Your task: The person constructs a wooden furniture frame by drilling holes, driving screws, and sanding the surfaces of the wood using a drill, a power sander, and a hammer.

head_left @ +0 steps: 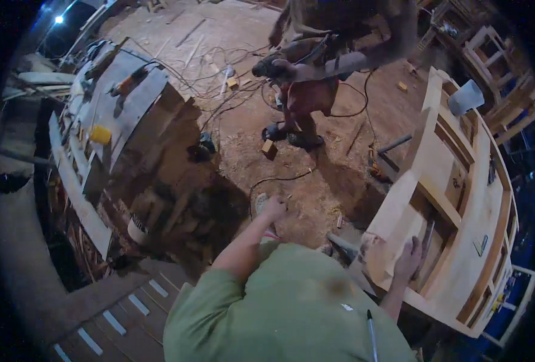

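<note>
My right hand (408,259) lies on the near end of a pale wooden furniture frame (460,199), fingers pointing up along a slanted board, holding it. My left hand (273,209) reaches out in front of me over the sawdust floor, next to a small pale object (261,202). Its fingers are curled and I cannot tell whether it holds anything. My green shirt (291,308) fills the lower middle, with a pen (373,338) clipped at its right side.
Another person (334,54) stands at the top holding a dark power tool (267,67), with cables across the floor. A cluttered workbench (107,114) with tools and a yellow cup (100,134) runs along the left. Wooden chair frames (496,66) stand top right.
</note>
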A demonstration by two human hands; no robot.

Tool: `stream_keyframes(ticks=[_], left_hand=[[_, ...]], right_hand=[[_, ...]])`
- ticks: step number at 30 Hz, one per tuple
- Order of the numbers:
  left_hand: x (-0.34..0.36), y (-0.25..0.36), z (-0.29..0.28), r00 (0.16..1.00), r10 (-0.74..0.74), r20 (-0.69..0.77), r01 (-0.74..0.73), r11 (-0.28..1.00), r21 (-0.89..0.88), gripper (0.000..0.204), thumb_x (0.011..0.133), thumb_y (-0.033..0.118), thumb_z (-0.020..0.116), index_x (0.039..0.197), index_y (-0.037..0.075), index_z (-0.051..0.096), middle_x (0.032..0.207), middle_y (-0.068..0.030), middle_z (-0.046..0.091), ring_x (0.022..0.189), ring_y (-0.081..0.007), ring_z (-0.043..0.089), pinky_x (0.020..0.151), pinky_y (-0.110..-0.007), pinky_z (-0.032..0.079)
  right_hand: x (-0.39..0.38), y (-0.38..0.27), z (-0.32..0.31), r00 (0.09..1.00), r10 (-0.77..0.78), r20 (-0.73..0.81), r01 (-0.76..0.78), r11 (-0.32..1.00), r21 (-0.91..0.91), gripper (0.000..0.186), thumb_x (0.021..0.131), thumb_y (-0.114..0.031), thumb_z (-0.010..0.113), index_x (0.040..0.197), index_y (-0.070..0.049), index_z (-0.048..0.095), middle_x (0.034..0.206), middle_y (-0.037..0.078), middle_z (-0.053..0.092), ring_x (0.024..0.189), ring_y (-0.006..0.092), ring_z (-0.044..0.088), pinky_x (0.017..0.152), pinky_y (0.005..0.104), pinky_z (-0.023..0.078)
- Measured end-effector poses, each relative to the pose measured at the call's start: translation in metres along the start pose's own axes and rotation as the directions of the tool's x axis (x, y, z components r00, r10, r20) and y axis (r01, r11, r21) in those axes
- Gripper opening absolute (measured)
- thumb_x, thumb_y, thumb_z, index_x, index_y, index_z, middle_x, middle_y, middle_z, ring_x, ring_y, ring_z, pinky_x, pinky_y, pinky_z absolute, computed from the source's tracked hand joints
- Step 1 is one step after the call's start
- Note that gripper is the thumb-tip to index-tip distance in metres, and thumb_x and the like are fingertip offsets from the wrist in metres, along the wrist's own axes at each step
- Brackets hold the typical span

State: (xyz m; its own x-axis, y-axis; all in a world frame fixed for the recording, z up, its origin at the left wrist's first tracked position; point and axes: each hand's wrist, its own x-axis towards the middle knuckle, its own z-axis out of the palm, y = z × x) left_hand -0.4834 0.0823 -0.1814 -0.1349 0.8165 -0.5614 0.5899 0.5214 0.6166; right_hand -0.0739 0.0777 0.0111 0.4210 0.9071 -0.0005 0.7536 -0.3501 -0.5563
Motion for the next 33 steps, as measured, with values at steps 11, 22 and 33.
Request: stream_keyframes(ticks=[11,22,33], left_hand=[[0.09,-0.28,-0.1,0.975,-0.16,0.151,0.093,0.921,0.378,0.043,0.086,0.036,0.046,0.114,0.009,0.065,0.114,-0.0253,0.063,0.109,-0.0415,0.059,0.092,-0.047,0.047],[0.086,-0.146,-0.096,0.9,-0.345,-0.266,0.295,0.932,-0.208,0.04,0.076,0.032,0.064,0.102,0.003,0.07,0.101,-0.0203,0.069,0.099,-0.0346,0.066,0.087,-0.042,0.05],[0.389,-0.045,-0.172,0.924,-0.273,0.267,0.382,0.646,-0.661,0.019,0.08,0.012,0.06,0.086,-0.006,0.06,0.072,-0.0149,0.062,0.061,-0.0174,0.056,0.055,-0.035,0.046]], right_hand=[[-0.005,-0.079,0.085,0.997,0.065,-0.052,-0.059,0.993,0.105,0.072,0.088,-0.023,0.064,0.142,0.009,0.029,0.142,0.029,0.036,0.132,0.0377,0.038,0.109,0.0402,0.035],[0.047,-0.067,0.115,0.956,0.287,-0.056,-0.292,0.932,-0.214,0.075,0.09,-0.041,0.062,0.137,0.011,0.035,0.129,0.029,0.048,0.122,0.0393,0.045,0.108,0.0427,0.032],[0.159,-0.14,0.102,0.902,0.342,-0.263,-0.388,0.91,-0.147,0.057,0.078,-0.034,0.072,0.11,0.007,0.049,0.102,0.027,0.054,0.099,0.0444,0.053,0.085,0.0516,0.043]])
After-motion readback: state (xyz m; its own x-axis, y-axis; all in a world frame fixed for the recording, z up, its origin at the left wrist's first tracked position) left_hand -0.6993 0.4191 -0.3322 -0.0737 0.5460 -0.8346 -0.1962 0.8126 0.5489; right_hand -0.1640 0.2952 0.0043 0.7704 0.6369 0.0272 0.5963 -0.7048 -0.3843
